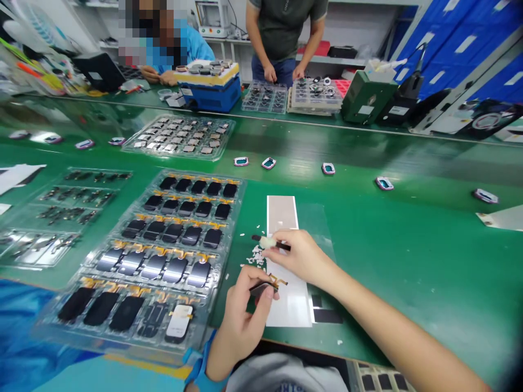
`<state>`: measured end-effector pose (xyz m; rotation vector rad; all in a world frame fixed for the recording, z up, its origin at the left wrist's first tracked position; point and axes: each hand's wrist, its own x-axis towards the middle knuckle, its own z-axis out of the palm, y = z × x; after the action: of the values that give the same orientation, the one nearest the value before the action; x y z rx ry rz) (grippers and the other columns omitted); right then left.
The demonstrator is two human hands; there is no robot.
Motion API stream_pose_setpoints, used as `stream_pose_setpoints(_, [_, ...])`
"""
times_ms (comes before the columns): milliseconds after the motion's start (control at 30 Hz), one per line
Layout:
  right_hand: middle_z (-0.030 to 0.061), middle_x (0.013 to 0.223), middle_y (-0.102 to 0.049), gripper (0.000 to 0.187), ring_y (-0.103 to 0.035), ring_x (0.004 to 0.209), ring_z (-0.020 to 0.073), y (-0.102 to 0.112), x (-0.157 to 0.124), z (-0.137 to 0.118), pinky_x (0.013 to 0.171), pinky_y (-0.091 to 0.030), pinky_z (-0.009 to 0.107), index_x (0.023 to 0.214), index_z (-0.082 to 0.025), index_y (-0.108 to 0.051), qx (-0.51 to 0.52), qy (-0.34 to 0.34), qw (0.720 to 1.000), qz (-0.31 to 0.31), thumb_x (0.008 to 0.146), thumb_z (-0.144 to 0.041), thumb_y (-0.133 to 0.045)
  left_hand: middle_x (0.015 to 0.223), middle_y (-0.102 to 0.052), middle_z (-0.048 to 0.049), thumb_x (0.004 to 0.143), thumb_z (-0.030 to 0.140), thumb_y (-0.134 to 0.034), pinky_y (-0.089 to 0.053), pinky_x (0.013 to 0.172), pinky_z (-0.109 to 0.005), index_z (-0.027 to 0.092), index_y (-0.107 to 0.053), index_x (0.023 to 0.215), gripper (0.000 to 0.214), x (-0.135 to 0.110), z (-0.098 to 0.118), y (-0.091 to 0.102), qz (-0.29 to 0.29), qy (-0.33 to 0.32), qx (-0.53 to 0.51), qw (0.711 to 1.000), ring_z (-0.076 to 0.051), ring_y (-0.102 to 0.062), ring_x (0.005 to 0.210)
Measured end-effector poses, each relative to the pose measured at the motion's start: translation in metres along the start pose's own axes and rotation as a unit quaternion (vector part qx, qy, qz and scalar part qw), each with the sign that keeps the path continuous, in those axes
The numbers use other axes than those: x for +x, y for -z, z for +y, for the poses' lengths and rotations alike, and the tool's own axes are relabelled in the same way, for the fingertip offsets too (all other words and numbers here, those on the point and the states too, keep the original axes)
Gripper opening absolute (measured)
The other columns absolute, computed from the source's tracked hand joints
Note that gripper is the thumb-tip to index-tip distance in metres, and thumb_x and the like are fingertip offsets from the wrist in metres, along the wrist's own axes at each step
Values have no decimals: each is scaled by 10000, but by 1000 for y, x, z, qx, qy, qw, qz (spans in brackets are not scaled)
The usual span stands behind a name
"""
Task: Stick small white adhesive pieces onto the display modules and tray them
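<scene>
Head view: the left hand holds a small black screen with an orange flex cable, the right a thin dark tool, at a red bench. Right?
No: the head view shows a green bench, not red. The left hand does hold the screen, the right hand the tool.

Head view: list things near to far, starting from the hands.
Nearest first: left hand with screen → right hand with stick → pink-rimmed part → stacked trays → person in grey shirt.

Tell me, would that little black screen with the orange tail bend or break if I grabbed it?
The little black screen, pinched in the left hand, looks thin and glassy, so probably stiff but easy to crack. Its orange tail looks like thin ribbon, likely floppy. Being so small, it is probably very light.
</scene>
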<state>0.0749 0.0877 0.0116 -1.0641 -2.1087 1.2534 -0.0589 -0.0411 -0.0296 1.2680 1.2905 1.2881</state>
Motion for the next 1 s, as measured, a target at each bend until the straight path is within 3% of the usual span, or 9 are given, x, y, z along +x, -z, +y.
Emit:
stream_pose_setpoints(133, [-13, 649, -655, 128, -561, 637, 139, -6, 18, 15, 646, -409, 265, 649, -172, -670, 47, -35, 998, -14, 767, -123, -673, 751, -635, -7, 999, 338, -524, -461, 603, -240, 227, -512, 957, 120, 0, 0, -2, 50, 21, -40, 998, -145, -619, 655])
stream_pose_setpoints(233, [18, 786, -728, 76, -634, 748, 160, -5, 8, 16, 735, -472, 289, 772, -166, -722, 118, -53, 991, -27, 809, -208, -670, 717, -604, 21, 989, 369, -546, -424, 549, -216, 234, -492, 969, 147, 5, 0, -4, 74, 20, -61, 995, -116, -571, 588])
stream_pose_setpoints(300, [20, 777, -730, 162, -647, 731, 153, -2, -5, 11, 720, -495, 284, 762, -163, -722, 171, -67, 982, -45, 814, -315, -699, 692, -562, 41, 995, 381, -533, -401, 525, -203, 239, -476, 982, 153, 8, 1, -6, 75, 24, -65, 995, -103, -530, 561])
stream_pose_setpoints(433, [26, 726, -724, 362, -640, 637, 134, 1, -28, 2, 620, -511, 267, 761, -156, -722, 258, -99, 958, -83, 780, -518, -727, 650, -461, 66, 1014, 414, -484, -373, 512, -194, 245, -445, 1009, 173, 10, 5, -7, 38, 48, -76, 995, -106, -459, 555])
stream_pose_setpoints(567, [29, 695, -724, 394, -624, 593, 126, 0, -39, 3, 578, -498, 261, 782, -153, -732, 321, -132, 932, -100, 763, -546, -747, 683, -448, 56, 1024, 424, -448, -367, 528, -209, 252, -412, 996, 179, 6, 6, -8, -4, 59, -63, 996, -118, -441, 587])
stream_pose_setpoints(700, [-23, 579, -632, 388, -464, 468, 60, 1, -42, 6, 468, -350, 206, 716, -152, -722, 339, -153, 925, -79, 716, -533, -797, 762, -492, 25, 1026, 398, -444, -343, 525, -225, 252, -414, 1014, 149, 5, 9, -8, -19, 68, -7, 998, -135, -466, 640])
stream_pose_setpoints(867, [-97, 431, -413, 386, -224, 409, 30, 2, -42, 5, 414, -140, 210, 681, -153, -714, 325, -143, 932, -67, 717, -529, -794, 806, -511, 14, 1032, 362, -423, -351, 564, -240, 247, -410, 1018, 117, 10, 12, -8, -30, 57, 29, 997, -143, -489, 687])
stream_pose_setpoints(933, [-87, 441, -447, 386, -264, 402, 33, 1, -41, 5, 413, -177, 208, 680, -156, -705, 326, -140, 933, -66, 711, -530, -796, 773, -483, 31, 1033, 344, -420, -348, 574, -242, 245, -406, 1023, 100, 11, 12, -8, -35, 64, 27, 997, -137, -454, 658])
stream_pose_setpoints(1000, [-42, 521, -570, 405, -418, 432, 59, -1, -41, 6, 449, -309, 213, 684, -161, -682, 332, -140, 931, -66, 699, -550, -794, 751, -456, 43, 1037, 337, -407, -352, 589, -242, 246, -397, 1035, 92, 11, 12, -7, -43, 82, 6, 996, -133, -424, 647])
